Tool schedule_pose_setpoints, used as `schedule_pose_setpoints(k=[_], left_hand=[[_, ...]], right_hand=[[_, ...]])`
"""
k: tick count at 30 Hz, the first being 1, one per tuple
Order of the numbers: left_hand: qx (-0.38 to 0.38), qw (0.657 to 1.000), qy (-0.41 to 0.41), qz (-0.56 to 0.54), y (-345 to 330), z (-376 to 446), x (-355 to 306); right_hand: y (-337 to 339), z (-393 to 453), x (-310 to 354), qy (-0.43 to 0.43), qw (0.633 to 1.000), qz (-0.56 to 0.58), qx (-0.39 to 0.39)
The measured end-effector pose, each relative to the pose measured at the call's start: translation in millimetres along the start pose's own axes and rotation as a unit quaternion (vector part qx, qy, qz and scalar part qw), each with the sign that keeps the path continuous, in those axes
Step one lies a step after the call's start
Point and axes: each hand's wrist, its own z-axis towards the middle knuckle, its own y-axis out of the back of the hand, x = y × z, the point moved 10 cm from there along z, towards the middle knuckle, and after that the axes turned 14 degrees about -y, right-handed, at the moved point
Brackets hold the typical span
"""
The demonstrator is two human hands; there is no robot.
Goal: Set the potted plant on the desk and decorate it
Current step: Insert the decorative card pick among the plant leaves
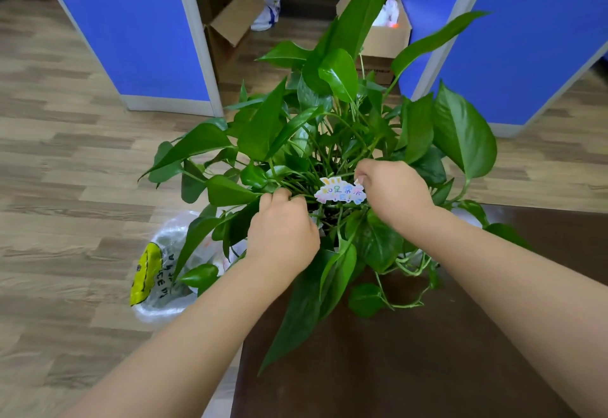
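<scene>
Potted plant sits at the far left corner of the dark brown desk, leaves spilling over the edge on all sides. Glossy green heart-shaped leaves, some long and pointy, w/ thin pale stems bunched in the middle and a couple vines trailing down onto the desk top. Pot itself is basically hidden under the foliage, only a sliver of white shows on the right side.

Stuck in the middle of the stems is a small paper tag, cloud-shaped, white w/ pastel rainbow lettering and little yellow rays on top. Can't read the text tbh.

Right hand has its grip pinched on the tag's upper right edge. Left hand is curled in among the leaves and stems just left of the tag, fingers closed around some foliage afaict.

On the wood floor left of the desk there's a clear plastic bag w/ a yellow print. Blue partition panels and open cardboard boxes in the bg.
</scene>
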Motion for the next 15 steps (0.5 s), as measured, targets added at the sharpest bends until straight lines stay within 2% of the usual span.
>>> schedule_pose_setpoints(k=[10, 15], left_hand=[[-0.005, 1.000, 0.003, -0.008, 1, 3, 5], [-0.008, 1.000, -0.009, -0.016, 2, 5, 5]], right_hand=[[-14, 6, -1, -0.041, 0.998, -0.005, 0.055], [-5, 9, 2, -0.041, 0.996, 0.062, 0.045]])
